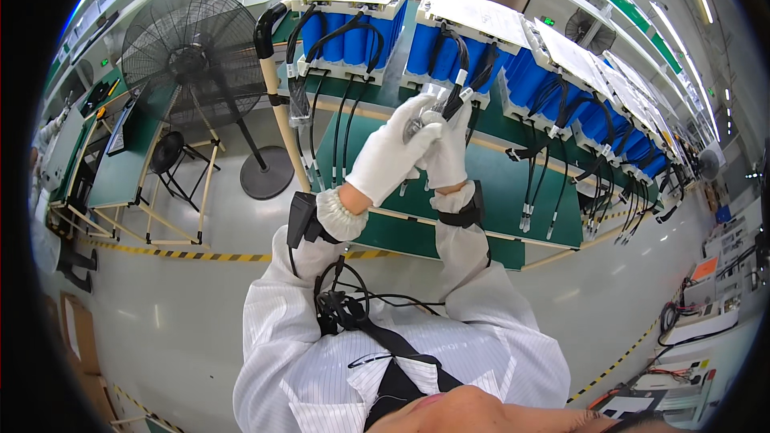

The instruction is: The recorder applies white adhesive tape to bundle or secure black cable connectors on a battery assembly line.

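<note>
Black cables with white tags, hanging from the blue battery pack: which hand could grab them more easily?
Probably the right hand: its fingertips sit just under the black cables, almost touching. The left hand is farther off and seems to pinch a small clear piece.

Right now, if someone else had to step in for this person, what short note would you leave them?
Left hand: gloved, raised over the green bench, fingers closed around a small clear bag.
Right hand: gloved, pressed against the left one, pinching the same bag.
Things: the bag is held just in front of the second blue battery pack, near its black cables. More packs stand in a row to the right, cables hanging over the bench edge.
Done: bag is in hand.
Left: what the bag holds is too small to tell; nothing from it is visibly fitted to the pack yet.
</note>
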A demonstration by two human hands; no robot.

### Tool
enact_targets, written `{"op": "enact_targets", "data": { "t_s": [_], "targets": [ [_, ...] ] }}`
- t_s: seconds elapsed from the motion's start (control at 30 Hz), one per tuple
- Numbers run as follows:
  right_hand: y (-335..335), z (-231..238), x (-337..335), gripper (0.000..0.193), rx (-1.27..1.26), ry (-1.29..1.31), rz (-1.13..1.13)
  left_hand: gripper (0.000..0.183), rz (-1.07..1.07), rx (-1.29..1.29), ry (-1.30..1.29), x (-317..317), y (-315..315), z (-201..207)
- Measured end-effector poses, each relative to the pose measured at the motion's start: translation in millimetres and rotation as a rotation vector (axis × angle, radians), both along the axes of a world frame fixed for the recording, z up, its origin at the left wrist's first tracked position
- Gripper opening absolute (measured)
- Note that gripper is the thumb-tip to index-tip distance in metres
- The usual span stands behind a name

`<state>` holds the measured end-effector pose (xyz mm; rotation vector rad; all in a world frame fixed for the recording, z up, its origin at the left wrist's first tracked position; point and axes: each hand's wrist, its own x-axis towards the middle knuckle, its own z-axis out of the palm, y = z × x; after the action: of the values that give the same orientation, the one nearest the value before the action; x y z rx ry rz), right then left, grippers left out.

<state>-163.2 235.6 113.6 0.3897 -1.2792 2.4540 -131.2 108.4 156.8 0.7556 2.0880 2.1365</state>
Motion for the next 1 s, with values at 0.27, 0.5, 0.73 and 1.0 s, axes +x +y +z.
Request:
{"op": "enact_targets", "data": {
  "t_s": [0.27, 0.5, 0.73, 1.0],
  "targets": [
    [14.8, -17.3, 5.4, 0.05, -0.224, 0.089, 0.146, 0.041, -0.209, 0.418, -0.268, -19.7, -3.4, -18.1],
    [7.9, -13.2, 23.4, 0.055, 0.001, 0.071, -0.349, 0.038, 0.031, 0.092, 0.138, -22.8, 7.5, -29.0],
    [-4.4, 6.0, 46.2, 0.065, 0.13, 0.124, -0.559, 0.043, -0.1, 0.15, 0.061, -22.6, 3.4, -31.5],
    [8.7, -3.0, 44.8, 0.074, -0.055, 0.112, -0.434, 0.042, -0.277, 0.345, -0.131, -26.9, -0.7, -27.0]
  ]
}}
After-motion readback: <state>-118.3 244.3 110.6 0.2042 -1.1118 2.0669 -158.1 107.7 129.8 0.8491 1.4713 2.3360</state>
